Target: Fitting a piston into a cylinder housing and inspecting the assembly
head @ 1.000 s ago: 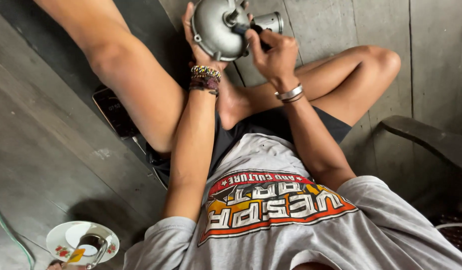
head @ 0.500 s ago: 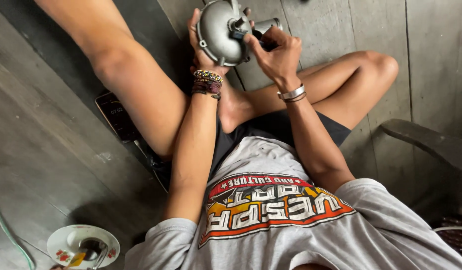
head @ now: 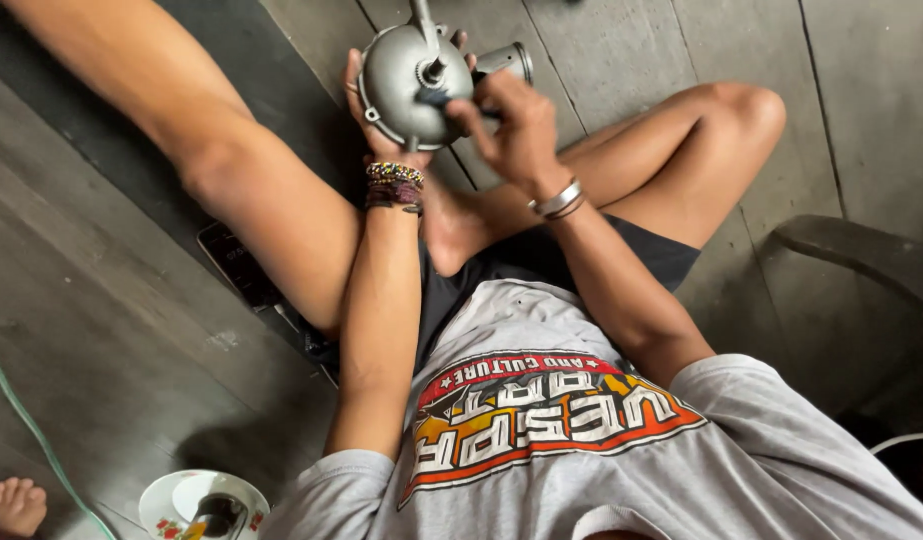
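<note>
Head view, round grey metal motor housing (head: 406,85) cupped from behind in left hand (head: 366,120), right hand (head: 511,125) pinching a small dark part at its centre shaft, both hands closed on it above crossed legs, saucer (head: 171,500) well below left elbow on wooden floor (head: 91,330).

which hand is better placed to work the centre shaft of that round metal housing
Probably the right hand: its fingertips already pinch at the hub of the grey metal housing. The left hand cups the housing from behind, steadying it.
</note>
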